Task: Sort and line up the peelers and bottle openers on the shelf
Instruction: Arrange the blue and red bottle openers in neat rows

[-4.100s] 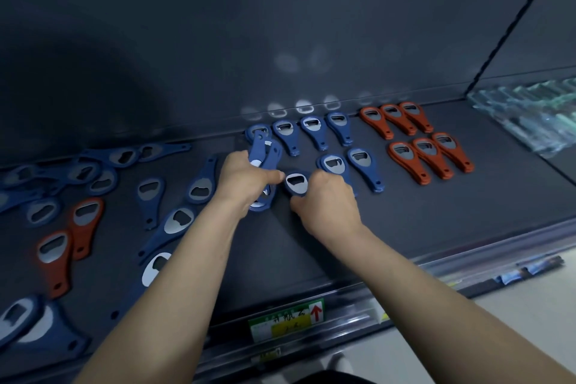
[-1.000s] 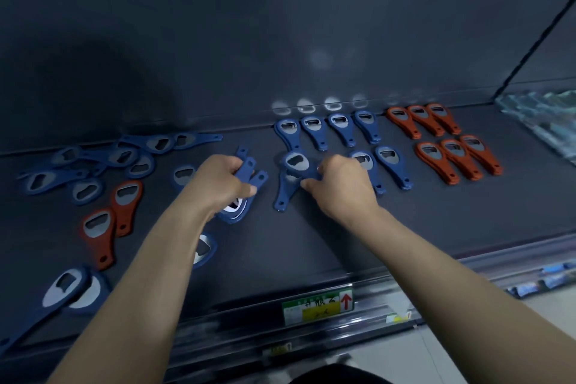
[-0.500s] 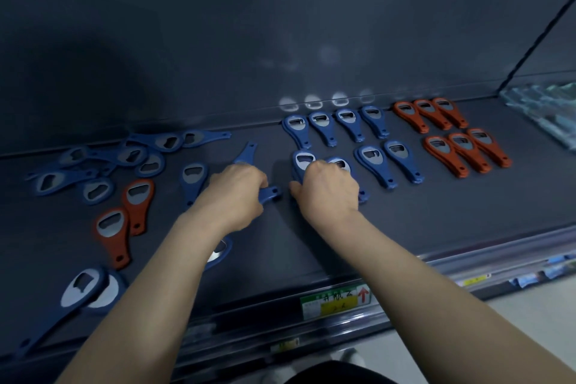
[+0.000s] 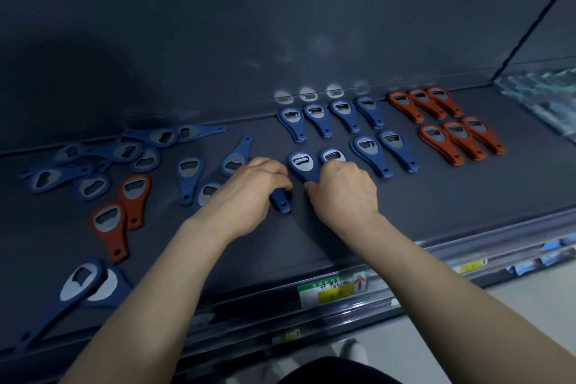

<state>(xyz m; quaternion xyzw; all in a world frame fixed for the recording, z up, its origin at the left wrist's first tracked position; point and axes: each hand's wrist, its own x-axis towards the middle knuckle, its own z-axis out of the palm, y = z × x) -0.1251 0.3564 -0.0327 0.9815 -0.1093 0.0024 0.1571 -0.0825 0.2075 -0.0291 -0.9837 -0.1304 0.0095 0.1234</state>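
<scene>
The right hand [image 4: 344, 193] is pinching the neck of a blue plastic bottle opener with a metal-lined oval head [image 4: 300, 164], its thumb tip and curled fingers closing on it from the right. That opener is lying flat on the dark shelf [image 4: 436, 196] in the gap between the two hands, head pointing away from the person.

The left hand [image 4: 249, 193] is clenching knuckles-up around a blue plastic handle end with a small hole [image 4: 282, 204], which is poking out under its fingertips. Whether that handle belongs to the pinched opener cannot be told.

A second blue opener [image 4: 332, 155] is lying half hidden under the right knuckles. Just right of that hand a pair of blue openers [image 4: 371, 153] is lying side by side, and beyond both hands a row of four blue openers [image 4: 316, 117] is lining the back edge. Farther right, six orange-red plastic openers [image 4: 436, 142] are sitting in two rows of three.

Left of the left hand, loose blue openers [image 4: 140, 150] are lying scattered at mixed angles, with two orange-red openers [image 4: 109, 224] nearer the person. Below the wrists a green and yellow price label [image 4: 332, 290] is showing on the front rail.
</scene>
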